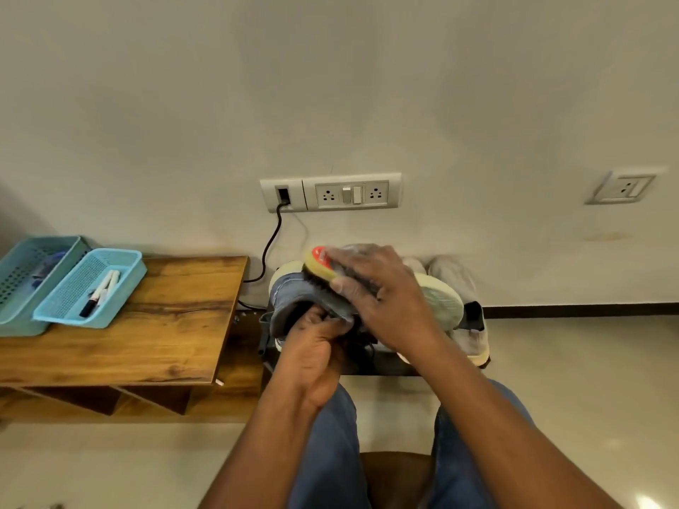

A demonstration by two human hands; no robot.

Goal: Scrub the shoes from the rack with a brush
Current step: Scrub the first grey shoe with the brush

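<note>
Shoe (294,299), soft and light, is gripped at its collar by left hand (316,347) fingers while right hand (382,299) fingers clasp the brush (321,268) on top of it.

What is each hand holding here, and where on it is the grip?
The right hand grips the brush over its back. The left hand grips the grey shoe at its opening.

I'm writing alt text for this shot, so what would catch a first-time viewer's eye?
At centre, the right hand presses a yellow brush onto a grey shoe, which the left hand holds by its opening. Two turquoise baskets sit on the wooden table at left, and a socket panel is on the wall above.
</note>
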